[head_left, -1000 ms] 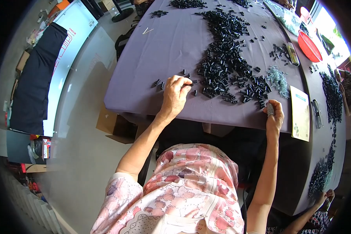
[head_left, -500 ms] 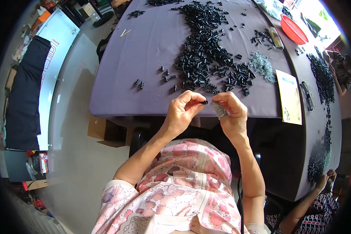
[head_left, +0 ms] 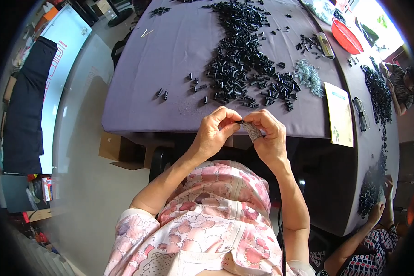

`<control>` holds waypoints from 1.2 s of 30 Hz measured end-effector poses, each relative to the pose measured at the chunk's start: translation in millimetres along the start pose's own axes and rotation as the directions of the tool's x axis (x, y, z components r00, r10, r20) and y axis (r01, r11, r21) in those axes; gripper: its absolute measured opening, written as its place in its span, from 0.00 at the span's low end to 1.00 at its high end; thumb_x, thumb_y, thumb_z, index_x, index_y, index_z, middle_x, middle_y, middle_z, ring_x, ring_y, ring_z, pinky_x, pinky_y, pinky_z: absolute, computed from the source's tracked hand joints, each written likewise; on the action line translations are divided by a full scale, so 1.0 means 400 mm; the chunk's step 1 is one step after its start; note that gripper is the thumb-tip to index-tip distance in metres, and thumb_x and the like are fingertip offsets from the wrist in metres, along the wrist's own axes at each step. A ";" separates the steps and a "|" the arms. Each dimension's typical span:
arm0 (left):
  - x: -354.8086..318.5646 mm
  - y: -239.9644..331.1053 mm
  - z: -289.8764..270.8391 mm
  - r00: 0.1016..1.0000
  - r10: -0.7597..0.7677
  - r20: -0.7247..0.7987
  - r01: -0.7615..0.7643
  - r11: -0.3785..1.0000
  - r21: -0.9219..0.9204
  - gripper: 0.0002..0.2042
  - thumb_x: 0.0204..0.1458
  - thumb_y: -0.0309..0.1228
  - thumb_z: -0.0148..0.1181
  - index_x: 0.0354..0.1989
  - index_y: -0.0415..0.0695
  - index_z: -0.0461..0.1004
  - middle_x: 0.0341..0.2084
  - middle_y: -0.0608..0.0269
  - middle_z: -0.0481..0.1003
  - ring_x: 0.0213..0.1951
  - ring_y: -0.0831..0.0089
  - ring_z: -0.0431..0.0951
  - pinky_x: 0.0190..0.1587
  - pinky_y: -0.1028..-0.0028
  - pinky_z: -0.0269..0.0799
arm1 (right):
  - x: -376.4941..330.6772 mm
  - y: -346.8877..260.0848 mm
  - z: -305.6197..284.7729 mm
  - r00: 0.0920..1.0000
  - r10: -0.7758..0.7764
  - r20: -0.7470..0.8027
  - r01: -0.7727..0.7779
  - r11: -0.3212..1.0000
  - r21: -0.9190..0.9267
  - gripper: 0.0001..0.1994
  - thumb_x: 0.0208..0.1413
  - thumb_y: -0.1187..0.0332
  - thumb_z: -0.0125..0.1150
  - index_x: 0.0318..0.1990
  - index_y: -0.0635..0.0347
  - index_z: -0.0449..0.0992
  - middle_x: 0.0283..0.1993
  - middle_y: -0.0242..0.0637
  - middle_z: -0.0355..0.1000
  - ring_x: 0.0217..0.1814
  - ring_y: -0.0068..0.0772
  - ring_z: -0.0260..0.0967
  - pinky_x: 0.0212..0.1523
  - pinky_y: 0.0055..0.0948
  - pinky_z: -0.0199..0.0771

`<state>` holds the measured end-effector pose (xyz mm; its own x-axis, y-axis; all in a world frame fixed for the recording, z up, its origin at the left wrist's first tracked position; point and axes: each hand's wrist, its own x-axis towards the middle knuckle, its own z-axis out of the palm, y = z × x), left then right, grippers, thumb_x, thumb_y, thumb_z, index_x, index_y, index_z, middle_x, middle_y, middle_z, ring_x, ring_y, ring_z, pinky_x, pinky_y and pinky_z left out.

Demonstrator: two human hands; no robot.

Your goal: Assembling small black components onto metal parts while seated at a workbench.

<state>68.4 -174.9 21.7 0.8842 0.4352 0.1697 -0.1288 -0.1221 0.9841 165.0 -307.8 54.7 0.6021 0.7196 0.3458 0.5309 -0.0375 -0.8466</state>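
Just past the near table edge, my left hand [head_left: 216,128] pinches a small black tubular piece [head_left: 239,122] between thumb and fingertips. My right hand [head_left: 270,135] meets it from the other side, its fingers pressed together at the piece's end. A grey speckled cover [head_left: 253,132] wraps one digit of the right hand. Anything else in those right fingertips is too small or hidden to make out. Beyond both hands spreads a large heap of similar black pieces [head_left: 234,64]. Right of it lies a small pile of translucent grey-blue bits [head_left: 309,77].
A purple-grey cloth covers the table [head_left: 156,60]. Toward the right are a yellowish booklet [head_left: 339,112], eyeglasses [head_left: 361,114] and a red basket [head_left: 346,37]. Other people's hands [head_left: 379,209] work at black piles along the right side. A cardboard box [head_left: 124,152] stands below the table.
My right hand has moved left, closing the gap, so its fingertips now meet the black piece. My left hand keeps its pinch, nearly in place. The view has shifted slightly.
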 end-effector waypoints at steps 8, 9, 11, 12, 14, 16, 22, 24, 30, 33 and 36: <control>-0.002 -0.023 0.004 0.999 0.036 -0.014 -0.036 0.998 -0.041 0.06 0.48 0.18 0.59 0.35 0.39 0.72 0.29 0.69 0.71 0.31 0.84 0.69 0.35 0.82 0.67 | -0.008 -0.007 0.014 0.981 -0.189 -0.038 0.172 0.948 -0.267 0.19 0.34 0.85 0.55 0.40 0.62 0.72 0.34 0.43 0.71 0.35 0.47 0.71 0.34 0.35 0.73; -0.005 -0.023 0.003 1.000 0.017 -0.018 -0.018 0.999 -0.042 0.06 0.49 0.19 0.58 0.35 0.39 0.71 0.29 0.71 0.71 0.32 0.86 0.69 0.36 0.83 0.68 | -0.011 -0.005 0.019 0.963 -0.269 -0.017 0.250 0.916 -0.315 0.20 0.34 0.85 0.54 0.41 0.62 0.71 0.36 0.44 0.71 0.36 0.45 0.71 0.34 0.35 0.74; -0.009 -0.018 0.006 0.999 0.014 -0.031 -0.016 0.999 -0.043 0.04 0.52 0.20 0.56 0.36 0.38 0.71 0.28 0.72 0.72 0.32 0.87 0.70 0.37 0.84 0.69 | -0.022 -0.009 0.043 0.949 -0.315 -0.030 0.276 0.870 -0.408 0.19 0.36 0.84 0.54 0.41 0.64 0.70 0.37 0.44 0.71 0.37 0.44 0.71 0.36 0.34 0.74; -0.011 -0.017 0.007 0.999 0.019 -0.030 -0.020 0.999 -0.045 0.04 0.52 0.20 0.56 0.36 0.38 0.71 0.28 0.72 0.72 0.32 0.87 0.70 0.37 0.84 0.69 | -0.029 -0.006 0.055 0.942 -0.333 -0.032 0.286 0.850 -0.442 0.19 0.37 0.83 0.54 0.42 0.65 0.69 0.38 0.44 0.70 0.38 0.42 0.70 0.37 0.33 0.74; -0.016 -0.016 0.008 0.999 0.005 -0.050 -0.009 0.996 -0.089 0.04 0.53 0.21 0.55 0.36 0.38 0.70 0.27 0.72 0.72 0.32 0.87 0.70 0.38 0.84 0.69 | -0.044 -0.010 0.078 0.956 -0.291 0.020 0.261 0.824 -0.502 0.18 0.41 0.78 0.54 0.45 0.65 0.68 0.44 0.45 0.68 0.42 0.41 0.70 0.38 0.30 0.72; -0.012 -0.044 0.010 0.995 0.008 -0.097 -0.023 0.987 -0.157 0.03 0.54 0.20 0.52 0.35 0.38 0.69 0.26 0.70 0.72 0.30 0.85 0.70 0.34 0.83 0.69 | -0.069 -0.004 0.113 0.955 -0.295 0.037 0.253 0.741 -0.623 0.24 0.44 0.76 0.53 0.53 0.65 0.65 0.51 0.56 0.63 0.47 0.49 0.68 0.44 0.35 0.72; 0.002 -0.059 -0.005 0.978 -0.026 -0.208 -0.050 0.934 -0.354 0.05 0.52 0.18 0.51 0.36 0.38 0.68 0.30 0.68 0.71 0.32 0.83 0.71 0.36 0.83 0.69 | -0.064 -0.017 0.128 0.978 -0.158 0.133 0.182 0.964 -0.196 0.32 0.39 0.85 0.53 0.59 0.61 0.60 0.62 0.63 0.47 0.59 0.60 0.56 0.57 0.42 0.61; 0.012 -0.052 -0.016 0.986 -0.060 -0.158 0.021 0.971 -0.238 0.06 0.51 0.17 0.52 0.36 0.39 0.68 0.29 0.70 0.71 0.31 0.85 0.70 0.35 0.83 0.68 | -0.035 -0.005 0.116 0.980 -0.201 -0.017 0.201 0.979 0.020 0.34 0.36 0.88 0.54 0.58 0.63 0.59 0.56 0.52 0.58 0.58 0.51 0.59 0.57 0.38 0.60; 0.007 -0.050 -0.014 0.986 -0.029 -0.166 0.006 0.990 -0.140 0.06 0.51 0.19 0.55 0.36 0.41 0.68 0.26 0.72 0.69 0.29 0.86 0.68 0.34 0.84 0.67 | -0.013 0.039 0.080 0.998 0.050 0.046 -0.057 0.984 0.167 0.24 0.42 0.88 0.53 0.50 0.63 0.67 0.46 0.44 0.67 0.49 0.40 0.68 0.48 0.31 0.68; 0.013 -0.054 -0.018 0.978 -0.044 -0.206 0.008 0.985 -0.173 0.06 0.51 0.19 0.55 0.36 0.41 0.68 0.26 0.73 0.68 0.28 0.87 0.67 0.33 0.84 0.66 | 0.066 0.060 0.042 0.967 -0.253 -0.012 0.224 0.879 -0.420 0.20 0.36 0.82 0.53 0.43 0.62 0.71 0.45 0.42 0.67 0.48 0.47 0.63 0.48 0.39 0.65; 0.018 -0.050 -0.020 0.967 -0.057 -0.248 0.016 0.986 -0.166 0.06 0.50 0.20 0.56 0.35 0.41 0.68 0.26 0.74 0.68 0.27 0.87 0.66 0.33 0.85 0.65 | 0.132 0.119 0.060 0.957 -0.252 0.145 0.291 0.832 -0.473 0.26 0.30 0.84 0.52 0.44 0.60 0.73 0.50 0.40 0.66 0.55 0.45 0.60 0.55 0.37 0.60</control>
<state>73.6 -162.1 3.5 0.7512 0.6490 0.1207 -0.1878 0.0348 0.9816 207.7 -255.1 22.9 0.3559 0.7987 0.4851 0.8987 -0.1503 -0.4120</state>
